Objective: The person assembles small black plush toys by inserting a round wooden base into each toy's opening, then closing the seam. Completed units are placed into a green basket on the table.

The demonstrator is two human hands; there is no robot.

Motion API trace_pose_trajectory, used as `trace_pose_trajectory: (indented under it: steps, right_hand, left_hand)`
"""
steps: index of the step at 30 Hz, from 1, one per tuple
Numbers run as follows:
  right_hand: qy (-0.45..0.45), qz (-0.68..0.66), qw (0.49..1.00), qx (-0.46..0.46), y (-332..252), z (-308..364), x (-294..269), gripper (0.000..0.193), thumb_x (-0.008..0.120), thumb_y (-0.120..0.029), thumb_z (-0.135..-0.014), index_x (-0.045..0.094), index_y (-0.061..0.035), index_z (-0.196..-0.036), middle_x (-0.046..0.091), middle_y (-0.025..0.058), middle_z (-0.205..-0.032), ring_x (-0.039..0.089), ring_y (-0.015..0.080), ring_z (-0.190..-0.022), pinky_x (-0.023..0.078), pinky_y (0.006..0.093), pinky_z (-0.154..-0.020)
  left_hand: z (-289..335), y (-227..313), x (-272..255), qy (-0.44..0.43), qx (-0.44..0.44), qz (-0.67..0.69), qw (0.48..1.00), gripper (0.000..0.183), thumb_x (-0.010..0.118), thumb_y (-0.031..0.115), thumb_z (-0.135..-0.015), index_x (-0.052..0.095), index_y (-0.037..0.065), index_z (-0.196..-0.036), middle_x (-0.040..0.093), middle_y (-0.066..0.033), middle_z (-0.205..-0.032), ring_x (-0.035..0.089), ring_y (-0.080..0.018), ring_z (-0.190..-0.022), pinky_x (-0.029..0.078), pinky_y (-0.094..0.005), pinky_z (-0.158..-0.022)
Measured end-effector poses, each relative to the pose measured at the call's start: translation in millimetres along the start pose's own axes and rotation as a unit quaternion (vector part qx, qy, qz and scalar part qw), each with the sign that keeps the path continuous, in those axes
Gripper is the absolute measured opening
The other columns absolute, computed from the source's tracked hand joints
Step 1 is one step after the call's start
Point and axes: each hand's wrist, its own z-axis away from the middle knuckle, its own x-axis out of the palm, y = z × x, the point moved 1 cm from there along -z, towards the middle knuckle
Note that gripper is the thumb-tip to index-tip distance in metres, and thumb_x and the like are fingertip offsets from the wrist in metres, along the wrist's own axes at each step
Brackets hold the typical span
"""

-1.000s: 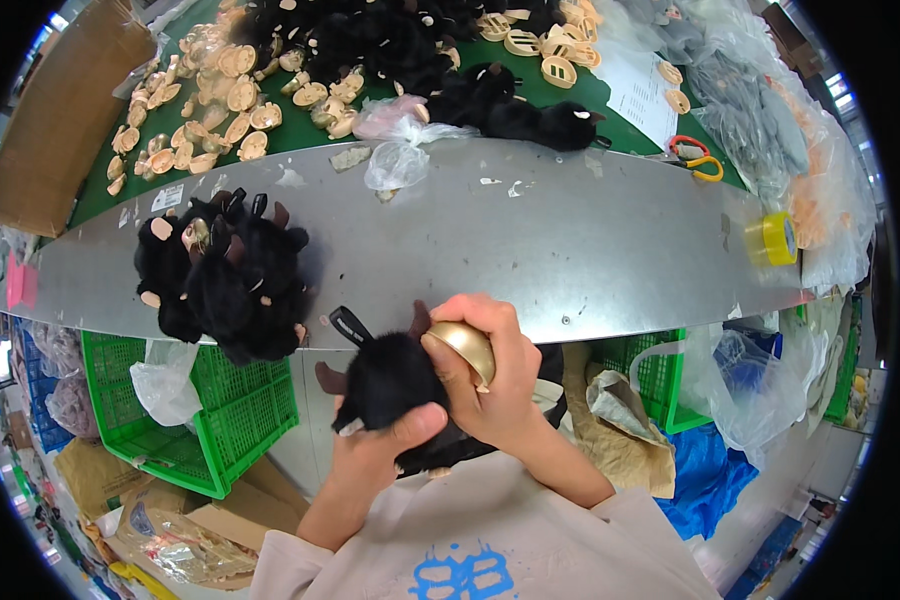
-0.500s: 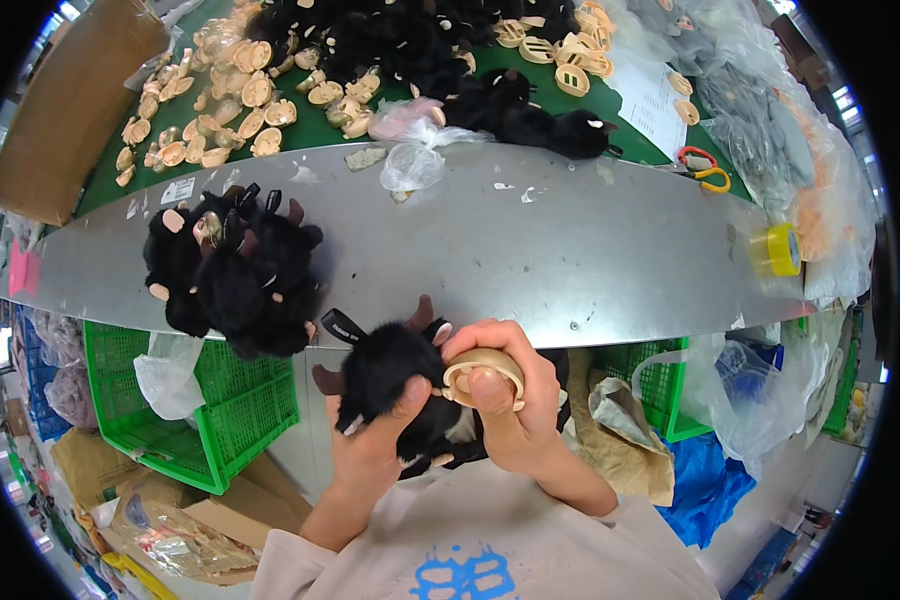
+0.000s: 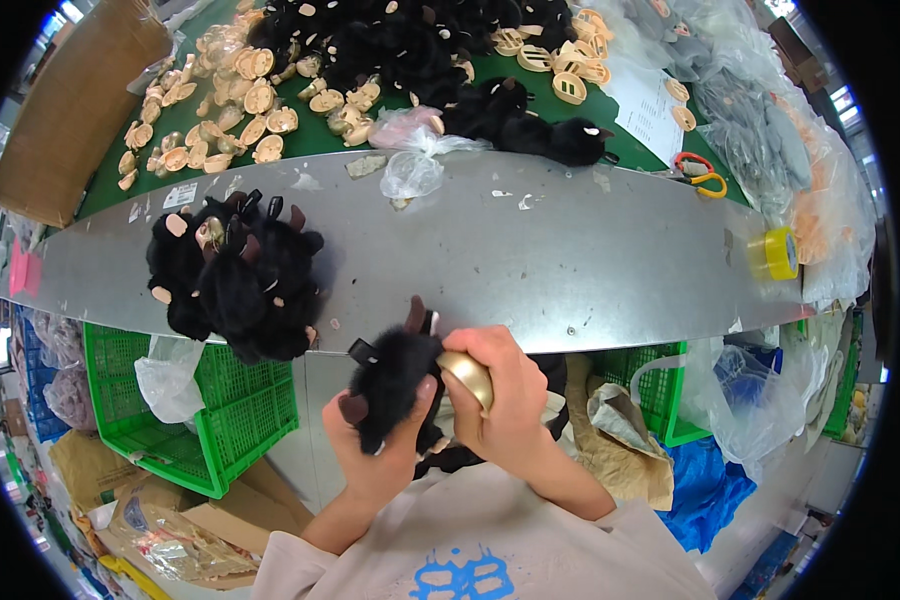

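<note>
Toy of black plush with brown horns [image 3: 392,380], grasped in left hand [image 3: 378,465]. Sits toward seven o'clock of the view. Just beside it at three o'clock, shiny gold rounded shell [image 3: 469,378], clasped in right hand [image 3: 510,400]. At ten o'clock from toy, on grey metal tabletop [image 3: 460,250]: cluster of black furry toys [image 3: 240,292].

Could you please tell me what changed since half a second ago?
The right hand has turned the domed piece, now gold side showing instead of its cream hollow. The left hand has turned the black plush toy counterclockwise. Both holds remain; the plush pile stayed put.
</note>
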Motion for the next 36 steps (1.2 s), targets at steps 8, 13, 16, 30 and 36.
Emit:
trace_pose_trajectory:
  steps: [8, 13, 16, 30, 36]
  right_hand:
    - [0.015, -0.052, 0.999, 0.005, 8, -4, 7, 0.046, 0.068, -0.031, -0.091, 0.054, 0.0053, -0.115, 0.061, 0.0187, -0.095, 0.059, 0.0317, -0.076, 0.05, 0.0374, -0.061]
    - [-0.083, -0.028, 0.994, -0.065, 26, 1, 2, 0.061, 0.068, -0.042, -0.086, 0.056, -0.0014, -0.13, 0.056, 0.0174, -0.098, 0.053, 0.0297, -0.074, 0.048, 0.0378, -0.065]
    - [-0.132, -0.019, 0.99, -0.047, 29, -3, -10, 0.055, 0.073, -0.039, -0.083, 0.061, -0.0025, -0.124, 0.056, 0.0154, -0.095, 0.053, 0.027, -0.072, 0.047, 0.0348, -0.06]
    - [-0.024, -0.172, 0.983, 0.054, 37, 2, -10, 0.045, 0.081, -0.036, -0.079, 0.064, 0.0007, -0.099, 0.058, 0.0021, -0.069, 0.051, 0.0104, -0.056, 0.041, 0.0232, -0.052]
    - [0.018, -0.218, 0.974, 0.067, 39, 2, -2, 0.043, 0.078, -0.037, -0.082, 0.063, 0.0, -0.098, 0.055, 0.0016, -0.068, 0.048, 0.0104, -0.055, 0.039, 0.0234, -0.051]
  left_hand:
    - [-3, -9, -1, -0.006, -0.069, 0.086, 0.994, 0.017, 0.073, 0.013, -0.091, 0.069, 0.0, -0.101, 0.068, 0.0002, -0.091, 0.058, -0.0054, -0.08, 0.046, -0.0213, -0.071]
    - [-11, -12, -5, -0.063, -0.145, 0.252, 0.955, 0.028, 0.063, 0.017, -0.098, 0.063, 0.002, -0.122, 0.067, -0.0044, -0.114, 0.062, -0.0111, -0.102, 0.049, -0.0274, -0.089]
    - [-11, -17, -11, -0.092, -0.184, 0.271, 0.94, 0.029, 0.059, 0.017, -0.1, 0.06, 0.002, -0.125, 0.065, -0.0058, -0.12, 0.061, -0.013, -0.108, 0.048, -0.0298, -0.094]
    - [-8, -20, -15, -0.193, -0.168, 0.246, 0.935, 0.027, 0.071, 0.016, -0.093, 0.068, -0.003, -0.111, 0.07, -0.0062, -0.104, 0.064, -0.0121, -0.091, 0.052, -0.027, -0.081]
    - [-3, -27, -3, -0.206, -0.234, 0.409, 0.858, 0.024, 0.068, 0.009, -0.094, 0.067, -0.005, -0.112, 0.07, -0.0118, -0.108, 0.067, -0.0193, -0.096, 0.054, -0.0339, -0.088]
